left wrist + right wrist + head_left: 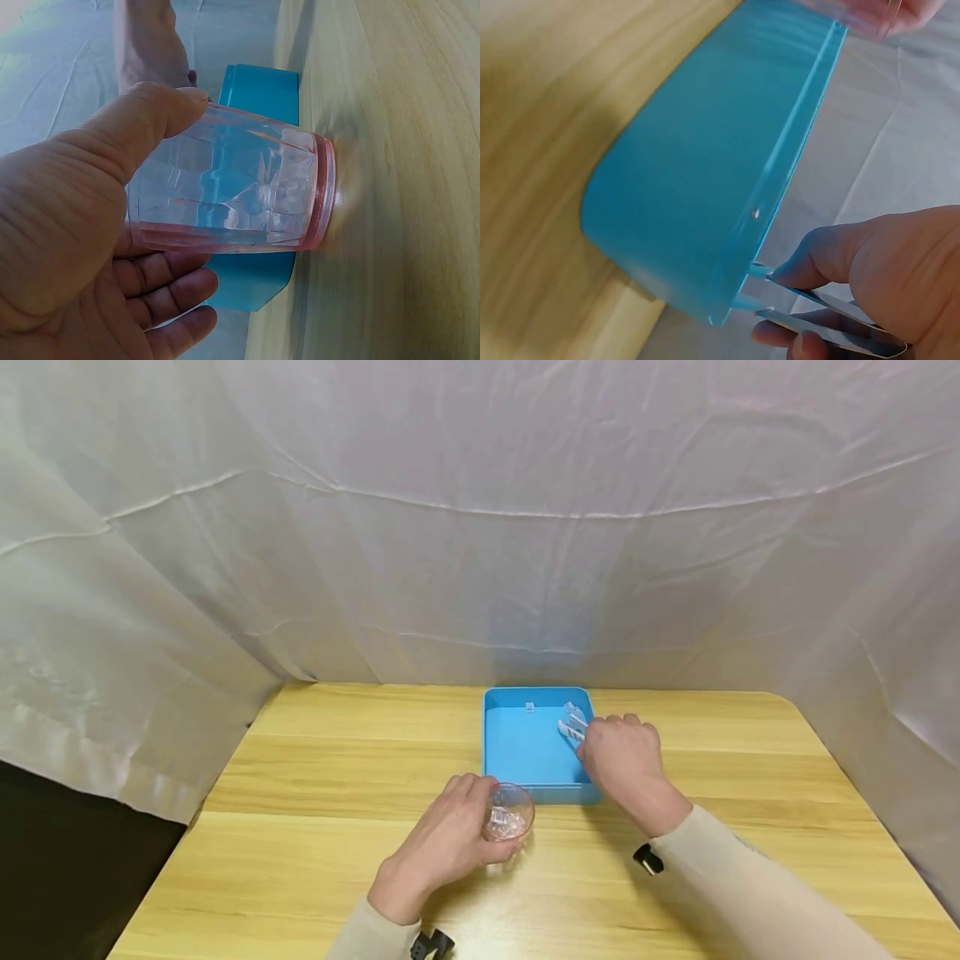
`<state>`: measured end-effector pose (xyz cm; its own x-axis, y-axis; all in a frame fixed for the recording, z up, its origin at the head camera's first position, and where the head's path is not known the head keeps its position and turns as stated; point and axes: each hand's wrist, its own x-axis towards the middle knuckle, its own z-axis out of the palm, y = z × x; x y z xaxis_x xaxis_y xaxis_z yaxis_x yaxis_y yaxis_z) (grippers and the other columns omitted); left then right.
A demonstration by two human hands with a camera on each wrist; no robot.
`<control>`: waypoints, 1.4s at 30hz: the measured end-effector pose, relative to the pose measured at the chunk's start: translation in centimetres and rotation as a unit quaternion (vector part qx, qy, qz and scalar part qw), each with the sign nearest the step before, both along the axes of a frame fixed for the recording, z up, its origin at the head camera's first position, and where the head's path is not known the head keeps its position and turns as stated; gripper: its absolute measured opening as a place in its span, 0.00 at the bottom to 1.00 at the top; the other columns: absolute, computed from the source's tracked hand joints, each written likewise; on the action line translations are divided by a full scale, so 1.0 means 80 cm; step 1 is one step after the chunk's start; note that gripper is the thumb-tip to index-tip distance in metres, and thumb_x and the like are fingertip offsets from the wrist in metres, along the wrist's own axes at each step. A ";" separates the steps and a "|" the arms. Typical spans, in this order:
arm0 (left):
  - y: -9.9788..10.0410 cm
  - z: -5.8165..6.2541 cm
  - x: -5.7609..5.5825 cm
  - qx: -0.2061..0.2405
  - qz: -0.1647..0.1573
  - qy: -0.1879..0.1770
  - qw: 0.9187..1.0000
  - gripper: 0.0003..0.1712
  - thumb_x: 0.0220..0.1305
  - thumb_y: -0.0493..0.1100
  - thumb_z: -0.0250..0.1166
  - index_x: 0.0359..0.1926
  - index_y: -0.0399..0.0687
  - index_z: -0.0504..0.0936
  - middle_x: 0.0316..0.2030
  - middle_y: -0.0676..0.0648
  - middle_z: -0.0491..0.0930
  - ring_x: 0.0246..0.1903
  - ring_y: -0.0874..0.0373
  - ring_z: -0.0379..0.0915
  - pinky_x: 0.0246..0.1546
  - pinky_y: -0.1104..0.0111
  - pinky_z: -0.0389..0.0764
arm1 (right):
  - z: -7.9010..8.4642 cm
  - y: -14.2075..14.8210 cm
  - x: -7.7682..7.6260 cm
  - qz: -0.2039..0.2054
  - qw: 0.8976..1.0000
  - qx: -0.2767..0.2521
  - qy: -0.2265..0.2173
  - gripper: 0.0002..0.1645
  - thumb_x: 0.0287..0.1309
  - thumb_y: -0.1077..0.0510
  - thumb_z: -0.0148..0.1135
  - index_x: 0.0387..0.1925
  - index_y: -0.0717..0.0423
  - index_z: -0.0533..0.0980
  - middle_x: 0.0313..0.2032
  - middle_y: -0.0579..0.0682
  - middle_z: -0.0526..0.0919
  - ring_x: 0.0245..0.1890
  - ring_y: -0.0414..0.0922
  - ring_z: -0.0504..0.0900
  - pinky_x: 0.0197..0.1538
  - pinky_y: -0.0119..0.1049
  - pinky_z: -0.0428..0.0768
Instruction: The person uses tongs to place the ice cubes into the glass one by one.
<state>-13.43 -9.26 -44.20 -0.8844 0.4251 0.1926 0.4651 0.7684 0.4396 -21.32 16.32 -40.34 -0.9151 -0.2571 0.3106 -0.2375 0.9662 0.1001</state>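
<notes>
My left hand (pixel 442 839) grips a clear tumbler (pixel 225 187) with a pinkish base, standing at the near edge of a blue tray (pixel 521 752). Several clear ice-like cubes (pixel 505 821) lie in the tumbler. My right hand (pixel 626 760) holds small metal tongs (pixel 829 331) over the tray's right wall. Their two arms are apart, and the tips reach down inside the tray beside clear cubes (pixel 572 707) in its far right corner. Another clear cube (pixel 530 707) lies by the back wall of the tray.
The tray stands on a light wooden table (pixel 322 777), close to its back edge. Pale fabric (pixel 525 568) hangs behind the table and along both sides. A dark area (pixel 75 860) shows beyond the table at the left. Each wrist carries a small black device (pixel 648 859).
</notes>
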 end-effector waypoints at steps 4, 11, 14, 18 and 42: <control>0.000 0.000 -0.001 -0.002 0.000 0.004 1.000 0.43 0.55 0.59 0.80 0.63 0.38 0.77 0.50 0.47 0.81 0.52 0.54 0.75 0.55 0.60 0.82 | -0.006 0.004 0.008 0.034 0.998 -0.007 0.055 0.25 0.57 0.58 0.65 0.11 0.53 0.62 0.13 0.47 0.63 0.16 0.48 0.65 0.18 0.38 0.64; 0.000 0.000 0.000 -0.004 0.001 0.006 1.000 0.43 0.55 0.60 0.80 0.63 0.38 0.77 0.49 0.47 0.81 0.51 0.54 0.74 0.54 0.60 0.82 | -0.013 0.008 0.014 0.035 0.998 -0.032 0.033 0.23 0.57 0.57 0.67 0.14 0.53 0.65 0.15 0.47 0.64 0.18 0.48 0.64 0.23 0.38 0.61; 0.000 0.000 0.000 -0.004 0.000 0.008 1.000 0.43 0.55 0.59 0.80 0.63 0.38 0.77 0.49 0.47 0.81 0.51 0.54 0.75 0.54 0.60 0.82 | -0.016 0.010 0.014 0.031 0.998 -0.038 0.029 0.21 0.57 0.57 0.68 0.15 0.54 0.67 0.15 0.47 0.65 0.18 0.48 0.65 0.24 0.38 0.61; 0.000 -0.001 0.000 -0.004 0.000 0.008 1.000 0.43 0.56 0.60 0.80 0.63 0.39 0.77 0.50 0.47 0.81 0.52 0.53 0.75 0.55 0.60 0.82 | -0.019 0.013 0.013 0.031 0.998 -0.045 0.031 0.21 0.57 0.57 0.68 0.15 0.53 0.66 0.15 0.47 0.65 0.18 0.48 0.64 0.24 0.38 0.60; 0.001 0.000 0.000 0.001 0.001 0.008 1.000 0.43 0.55 0.59 0.81 0.63 0.38 0.77 0.51 0.45 0.81 0.51 0.54 0.74 0.55 0.60 0.83 | -0.032 0.018 0.020 0.056 0.994 -0.086 0.034 0.21 0.59 0.57 0.66 0.16 0.52 0.66 0.15 0.46 0.65 0.18 0.46 0.63 0.26 0.37 0.57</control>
